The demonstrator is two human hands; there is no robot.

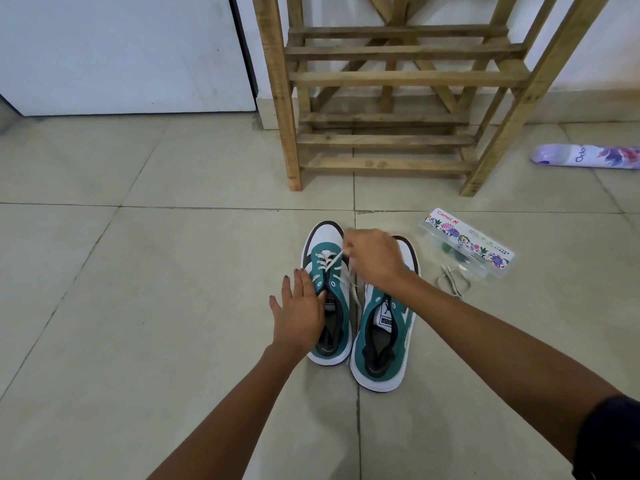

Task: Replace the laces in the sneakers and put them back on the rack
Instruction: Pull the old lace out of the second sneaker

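Note:
Two teal and white sneakers stand side by side on the floor tiles, toes pointing away from me. The left sneaker (323, 244) has a white lace (333, 262) threaded through its front eyelets. My left hand (300, 315) rests flat on that shoe's left side, thumb near the tongue. My right hand (374, 256) hovers over the toes, pinching the lace end and pulling it up and right. It hides the front of the right sneaker (382, 337). The wooden rack (388, 140) stands behind, its shelves bare.
A clear plastic box with a floral label (467, 244) lies right of the shoes, with a loose lace (452, 284) beside it. A purple spray can (588, 156) lies on the floor at far right. A white door (121, 53) is at back left.

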